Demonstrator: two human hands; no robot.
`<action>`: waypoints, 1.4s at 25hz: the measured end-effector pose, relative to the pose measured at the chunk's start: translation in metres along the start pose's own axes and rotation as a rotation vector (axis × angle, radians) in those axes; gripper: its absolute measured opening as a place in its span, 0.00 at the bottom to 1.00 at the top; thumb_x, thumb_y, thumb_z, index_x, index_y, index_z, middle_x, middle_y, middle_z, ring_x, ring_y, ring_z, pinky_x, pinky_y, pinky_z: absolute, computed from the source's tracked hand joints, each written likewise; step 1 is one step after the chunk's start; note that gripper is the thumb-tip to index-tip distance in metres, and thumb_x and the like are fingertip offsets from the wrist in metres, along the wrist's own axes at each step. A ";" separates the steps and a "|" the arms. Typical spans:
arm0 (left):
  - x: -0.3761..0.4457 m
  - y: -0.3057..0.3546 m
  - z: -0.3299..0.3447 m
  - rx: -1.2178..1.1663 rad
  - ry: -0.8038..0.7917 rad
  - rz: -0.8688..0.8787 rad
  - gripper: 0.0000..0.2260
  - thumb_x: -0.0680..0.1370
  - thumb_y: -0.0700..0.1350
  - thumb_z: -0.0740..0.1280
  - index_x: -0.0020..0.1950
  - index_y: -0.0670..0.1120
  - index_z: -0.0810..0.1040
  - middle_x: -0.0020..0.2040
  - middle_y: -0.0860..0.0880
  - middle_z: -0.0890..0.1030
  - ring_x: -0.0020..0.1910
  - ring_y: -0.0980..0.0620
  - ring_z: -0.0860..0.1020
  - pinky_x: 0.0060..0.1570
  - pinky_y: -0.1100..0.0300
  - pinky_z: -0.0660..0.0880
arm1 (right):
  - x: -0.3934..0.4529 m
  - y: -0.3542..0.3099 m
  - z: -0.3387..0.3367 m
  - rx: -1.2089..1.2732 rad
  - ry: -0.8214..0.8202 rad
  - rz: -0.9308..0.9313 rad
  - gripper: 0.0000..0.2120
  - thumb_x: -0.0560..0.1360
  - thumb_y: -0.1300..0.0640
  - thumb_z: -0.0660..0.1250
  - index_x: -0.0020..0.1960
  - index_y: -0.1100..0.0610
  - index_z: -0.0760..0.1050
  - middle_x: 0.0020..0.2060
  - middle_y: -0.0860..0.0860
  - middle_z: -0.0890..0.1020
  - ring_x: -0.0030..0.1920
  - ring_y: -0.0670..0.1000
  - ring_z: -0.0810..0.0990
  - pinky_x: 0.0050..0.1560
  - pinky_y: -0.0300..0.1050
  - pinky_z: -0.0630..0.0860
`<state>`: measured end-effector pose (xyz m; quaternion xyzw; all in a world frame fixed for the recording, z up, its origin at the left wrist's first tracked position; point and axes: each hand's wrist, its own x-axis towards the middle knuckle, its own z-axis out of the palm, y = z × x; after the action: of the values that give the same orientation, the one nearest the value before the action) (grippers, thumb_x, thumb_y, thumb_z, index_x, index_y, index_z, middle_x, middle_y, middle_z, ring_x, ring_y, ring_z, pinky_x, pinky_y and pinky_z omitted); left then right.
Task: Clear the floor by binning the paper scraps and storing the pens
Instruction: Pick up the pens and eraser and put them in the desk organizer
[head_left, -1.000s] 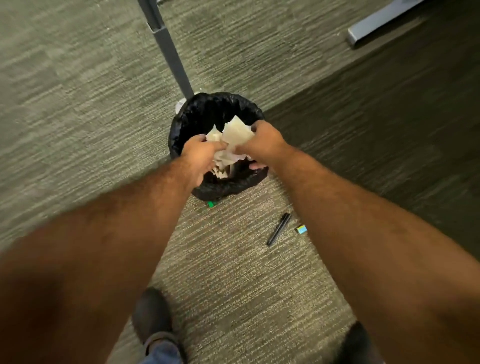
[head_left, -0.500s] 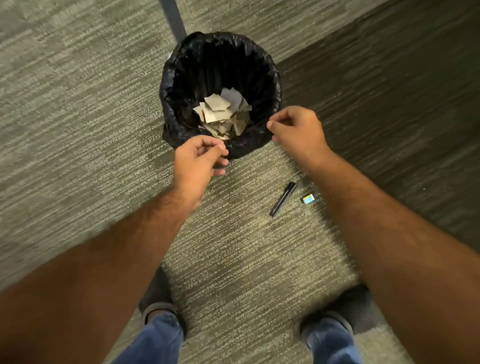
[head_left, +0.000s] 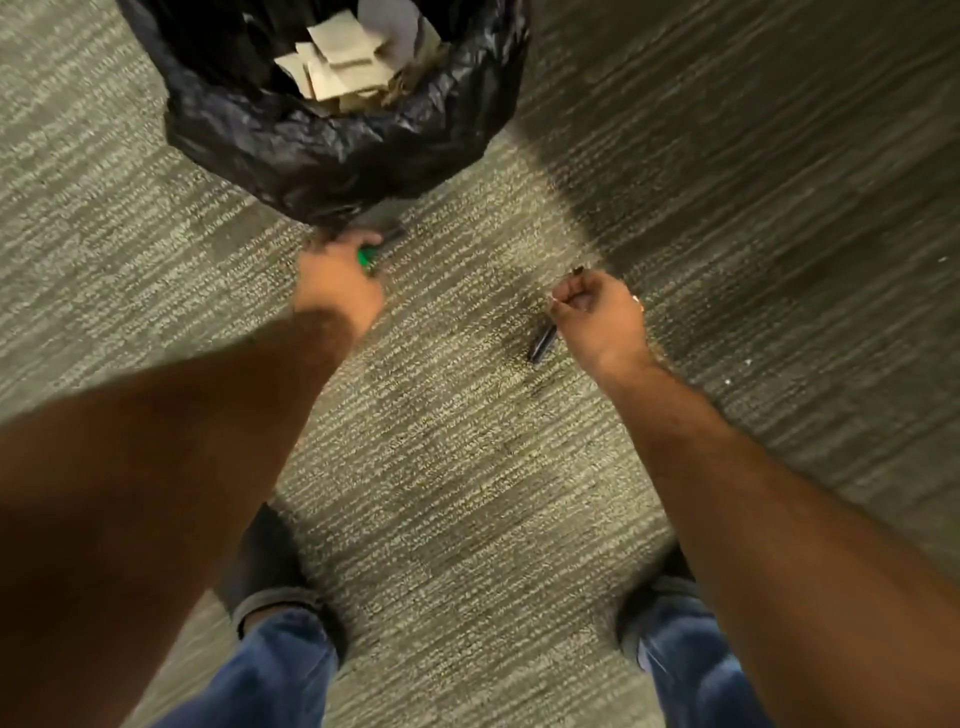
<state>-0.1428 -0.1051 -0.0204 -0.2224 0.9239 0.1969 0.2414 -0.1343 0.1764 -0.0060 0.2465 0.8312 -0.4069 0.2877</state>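
Observation:
A bin lined with a black bag (head_left: 337, 150) stands at the top of the head view, with paper scraps (head_left: 340, 57) piled inside it. My left hand (head_left: 335, 283) is down on the carpet at the foot of the bin, fingers curled around a green-capped pen (head_left: 368, 254). My right hand (head_left: 597, 312) is low over the carpet to the right, fingers pinched on a black pen (head_left: 543, 343) whose lower end sticks out below the hand. Both pens lie at floor level.
The floor is grey-green striped carpet, with a darker band (head_left: 779, 156) running along the right. My two shoes (head_left: 265, 566) and blue jeans legs (head_left: 675, 665) are at the bottom, just behind the hands.
The paper scraps left both hands and now lie in the bin. The hands came away from the bin and dropped to the carpet, each closing on a pen. The view tilted down and nearer.

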 end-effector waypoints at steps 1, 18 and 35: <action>0.011 0.002 0.007 0.077 0.009 0.025 0.21 0.80 0.47 0.72 0.73 0.55 0.76 0.73 0.40 0.74 0.60 0.40 0.81 0.59 0.50 0.82 | 0.002 0.006 0.002 -0.040 0.026 0.014 0.07 0.79 0.59 0.73 0.54 0.52 0.78 0.47 0.46 0.85 0.47 0.48 0.83 0.48 0.39 0.79; -0.054 0.095 0.095 -0.705 -0.334 -0.039 0.24 0.78 0.35 0.73 0.71 0.51 0.72 0.62 0.47 0.82 0.52 0.50 0.85 0.49 0.51 0.86 | 0.014 0.044 0.013 -0.089 0.033 0.092 0.12 0.78 0.55 0.75 0.59 0.56 0.82 0.49 0.48 0.86 0.42 0.46 0.85 0.44 0.41 0.84; -0.039 0.142 0.117 0.017 -0.141 0.278 0.22 0.78 0.67 0.69 0.57 0.49 0.81 0.37 0.53 0.81 0.29 0.53 0.77 0.27 0.60 0.71 | -0.001 0.070 0.001 -0.136 0.148 -0.005 0.08 0.76 0.55 0.78 0.54 0.53 0.84 0.46 0.46 0.88 0.44 0.45 0.85 0.55 0.43 0.84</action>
<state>-0.1417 0.0791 -0.0574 -0.0758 0.9281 0.2358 0.2781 -0.0887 0.2140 -0.0433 0.2538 0.8765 -0.3308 0.2406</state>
